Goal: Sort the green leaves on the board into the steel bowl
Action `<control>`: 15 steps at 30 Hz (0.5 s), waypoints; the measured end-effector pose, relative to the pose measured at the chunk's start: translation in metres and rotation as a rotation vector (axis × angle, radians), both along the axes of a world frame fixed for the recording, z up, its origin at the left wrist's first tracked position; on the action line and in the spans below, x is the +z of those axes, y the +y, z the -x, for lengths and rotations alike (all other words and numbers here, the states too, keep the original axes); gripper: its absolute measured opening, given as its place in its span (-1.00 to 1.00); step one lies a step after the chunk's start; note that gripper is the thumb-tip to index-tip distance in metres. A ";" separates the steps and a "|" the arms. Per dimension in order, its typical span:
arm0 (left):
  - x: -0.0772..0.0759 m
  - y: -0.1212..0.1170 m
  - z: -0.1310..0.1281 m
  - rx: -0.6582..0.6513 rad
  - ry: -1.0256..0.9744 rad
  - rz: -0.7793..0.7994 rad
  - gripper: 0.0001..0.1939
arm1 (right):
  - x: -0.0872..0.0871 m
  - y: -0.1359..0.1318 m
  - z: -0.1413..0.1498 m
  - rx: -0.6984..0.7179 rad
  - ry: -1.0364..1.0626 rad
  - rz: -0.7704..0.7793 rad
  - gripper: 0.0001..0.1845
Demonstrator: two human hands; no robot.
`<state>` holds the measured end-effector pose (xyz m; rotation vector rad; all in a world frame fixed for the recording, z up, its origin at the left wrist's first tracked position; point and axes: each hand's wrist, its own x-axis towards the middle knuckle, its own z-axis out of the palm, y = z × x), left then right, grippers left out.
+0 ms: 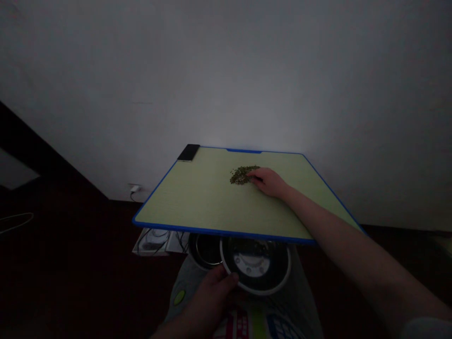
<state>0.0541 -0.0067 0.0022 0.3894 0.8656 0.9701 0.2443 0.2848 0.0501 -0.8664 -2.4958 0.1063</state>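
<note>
On the pale green table top (197, 197) lies a loose pile of small greenish-brown beans or seeds (240, 176). My right hand (267, 181) reaches over the pile's right side, thumb and fingers bent down into it; whether anything is pinched between them is too dark to make out. Below the table's front edge, my left hand (219, 288) grips the rim of a metal bowl (256, 288) at its left side. The bowl rests over my lap, its far part under the table edge. A second dark bowl (205, 249) sits just behind it to the left.
A black phone (189, 152) lies at the table's far left corner. The table has a blue rim and stands against a grey wall (247, 84). A white plug (135, 189) is in the wall at left. White boxes with cables (152, 241) are below the table.
</note>
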 end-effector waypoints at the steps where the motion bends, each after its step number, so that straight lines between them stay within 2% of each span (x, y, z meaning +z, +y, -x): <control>1: 0.001 0.000 0.000 0.000 0.004 0.012 -0.70 | 0.000 0.000 0.000 -0.004 -0.006 -0.002 -0.69; 8: 0.005 -0.001 0.000 -0.014 -0.024 -0.005 -0.83 | 0.003 0.001 0.005 -0.010 -0.042 -0.008 -0.69; 15: 0.002 0.001 -0.001 0.001 -0.027 -0.009 -0.78 | 0.009 0.001 0.012 0.026 -0.064 0.022 -0.68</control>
